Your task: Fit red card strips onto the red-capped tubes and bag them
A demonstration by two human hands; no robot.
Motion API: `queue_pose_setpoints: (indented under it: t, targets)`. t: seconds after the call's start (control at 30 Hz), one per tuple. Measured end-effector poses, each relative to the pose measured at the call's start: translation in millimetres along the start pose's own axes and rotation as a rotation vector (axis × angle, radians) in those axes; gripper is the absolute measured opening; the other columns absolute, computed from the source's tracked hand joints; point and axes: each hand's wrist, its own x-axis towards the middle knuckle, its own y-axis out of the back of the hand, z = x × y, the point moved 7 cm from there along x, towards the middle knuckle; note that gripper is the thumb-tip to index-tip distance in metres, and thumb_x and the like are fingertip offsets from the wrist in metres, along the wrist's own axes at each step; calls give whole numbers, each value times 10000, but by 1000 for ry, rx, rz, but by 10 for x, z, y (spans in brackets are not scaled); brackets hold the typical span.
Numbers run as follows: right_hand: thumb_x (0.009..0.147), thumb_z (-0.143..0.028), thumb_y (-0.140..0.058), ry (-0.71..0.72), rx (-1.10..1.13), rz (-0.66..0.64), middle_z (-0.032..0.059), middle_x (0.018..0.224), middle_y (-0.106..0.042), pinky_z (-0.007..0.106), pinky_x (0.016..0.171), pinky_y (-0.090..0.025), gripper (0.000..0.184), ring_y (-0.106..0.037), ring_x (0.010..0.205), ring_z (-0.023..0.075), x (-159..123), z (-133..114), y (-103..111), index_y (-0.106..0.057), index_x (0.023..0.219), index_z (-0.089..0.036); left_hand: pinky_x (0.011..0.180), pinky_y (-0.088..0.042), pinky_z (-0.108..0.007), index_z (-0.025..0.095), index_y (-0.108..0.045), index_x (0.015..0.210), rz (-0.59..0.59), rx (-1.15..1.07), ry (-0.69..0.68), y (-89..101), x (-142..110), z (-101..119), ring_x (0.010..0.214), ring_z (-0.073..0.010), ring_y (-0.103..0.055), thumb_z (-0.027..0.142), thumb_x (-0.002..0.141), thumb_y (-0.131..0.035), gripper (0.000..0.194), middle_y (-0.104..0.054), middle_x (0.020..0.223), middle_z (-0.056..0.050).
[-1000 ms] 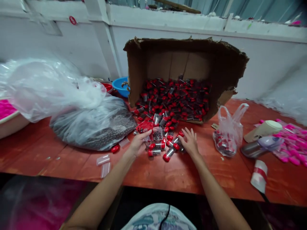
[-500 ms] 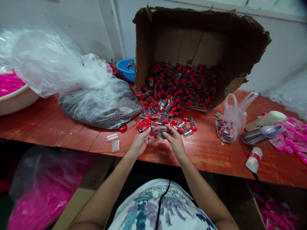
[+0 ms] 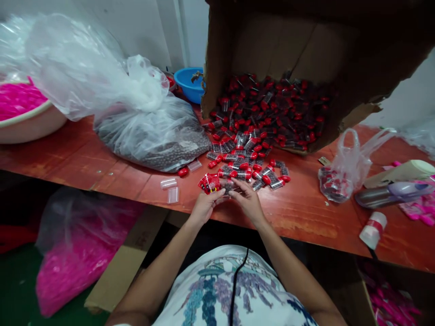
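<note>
My left hand [image 3: 204, 206] and my right hand [image 3: 247, 202] meet near the front edge of a red-brown table [image 3: 84, 167]. The left hand pinches a small red printed packet [image 3: 209, 183]. Both hands hold a small clear bag with red-capped vials [image 3: 228, 185] between them. Just beyond lies a loose heap of red-capped clear vials [image 3: 248, 167]. They spill out of a torn cardboard box [image 3: 306, 40] tipped on its side, which holds many more.
A large clear bag of dark beads [image 3: 152, 140] lies left of the box, a blue bowl [image 3: 188, 83] behind it. Empty clear vials [image 3: 170, 188] sit at the left. A small plastic bag [image 3: 340, 176], bottles [image 3: 390, 192] and pink items are at right; a pink-filled basin [image 3: 27, 113] far left.
My right hand left the vial heap and came back to meet the left hand at the table edge, both now on the small bag. The view tilted down and nearer.
</note>
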Motion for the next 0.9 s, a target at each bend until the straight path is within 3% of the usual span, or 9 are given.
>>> queue_pose_setpoints:
  t: [0.1,0.2,0.3,0.4,0.53,0.67,0.77,0.9]
  targets:
    - [854,-304,-571,72,-200,-78,32,1053,-601,291,790,-500,407,-576,959,172,2,-37,-79,-552,1260,-322,875,-517,-404,143,-670,1034,45,8,-36,114,-45,-1,942,-258,-666,222,644,-770,411,-710,1029,-103]
    - [926,-289,-452,192,-378,-94,49,1105,-604,326,886,-470,367,-564,1034,177,110,-66,-118,-527,1284,-315,932,-482,-383,165,-694,974,229,121,-228,389,-83,97,948,-232,-663,229,637,-775,352,-727,980,-58]
    - [932,-302,-437,335,-627,-80,74,1226,-567,396,1010,-388,353,-485,1185,211,372,-103,-160,-547,1268,-293,945,-471,-363,185,-713,950,328,261,-244,616,-47,79,962,-228,-660,269,643,-770,323,-734,959,-39]
    - [866,-444,-538,372,-874,-128,77,1431,-409,498,1093,-258,465,-285,1361,287,794,-106,-238,-511,1303,-288,920,-490,-372,198,-727,884,404,308,-200,760,20,39,931,-241,-673,310,618,-779,294,-744,900,-25]
    - [805,-633,-504,287,-1073,-207,64,1541,-203,569,1108,-137,673,-109,1414,348,1501,-55,-252,-414,1378,-291,896,-509,-383,202,-732,870,366,312,-146,722,76,33,935,-267,-676,322,575,-793,324,-746,904,-38]
    - [799,-685,-450,159,-1178,-279,47,1539,-212,619,1092,-53,719,-62,1413,375,2050,105,-114,-371,1401,-301,901,-512,-391,196,-732,874,357,327,-111,668,52,67,969,-280,-666,338,569,-789,341,-738,950,-65]
    - [823,-667,-432,115,-1190,-360,35,1482,-355,615,1095,-27,676,-118,1415,334,2143,235,38,-360,1401,-323,896,-517,-399,203,-732,880,352,341,-103,669,56,68,972,-289,-664,371,568,-785,358,-736,955,-71]
    - [857,-604,-442,163,-1183,-361,11,1414,-461,600,1102,-23,519,-183,1405,299,1941,273,326,-502,1302,-344,872,-531,-401,219,-735,856,367,347,-81,704,83,33,940,-294,-675,399,544,-792,365,-741,922,-63]
